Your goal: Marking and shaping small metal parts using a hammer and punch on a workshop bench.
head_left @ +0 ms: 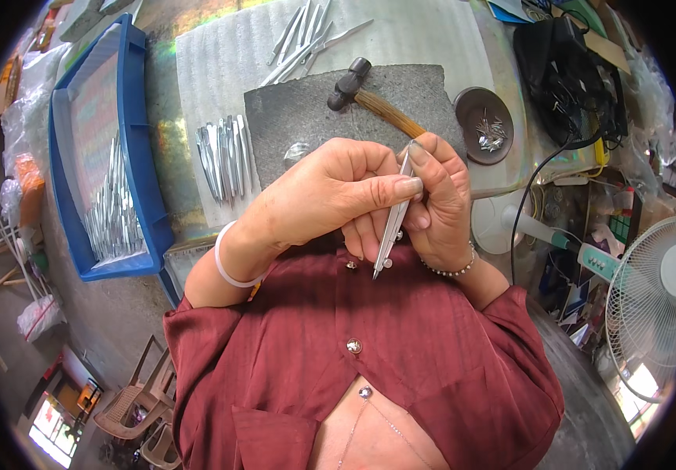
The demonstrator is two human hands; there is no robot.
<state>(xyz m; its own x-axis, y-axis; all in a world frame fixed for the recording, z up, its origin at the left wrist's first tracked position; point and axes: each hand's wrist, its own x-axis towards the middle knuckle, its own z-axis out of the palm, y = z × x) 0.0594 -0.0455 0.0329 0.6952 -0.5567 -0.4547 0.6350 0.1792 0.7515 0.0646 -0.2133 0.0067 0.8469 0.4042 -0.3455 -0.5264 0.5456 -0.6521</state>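
A slim silver metal tool [392,227] with a pointed lower end and small round studs along its side slants between my hands, in front of my chest. I cannot make out its exact kind. My left hand [326,192] pinches its middle with the thumb on top and the fingers curled beneath. At the upper end, my right hand [441,192] grips it between thumb and fingers. Just beyond them a ball-peen hammer [389,112] lies on a dark grey stone slab [291,110], its handle end hidden behind my right hand.
Similar slim metal pieces [222,160] lie in a row left of the slab, with more pieces [299,43] behind it. A blue tray [135,117] at the left holds a heap. A brown dish [471,117] of small metal parts sits right. A fan [651,290] stands far right.
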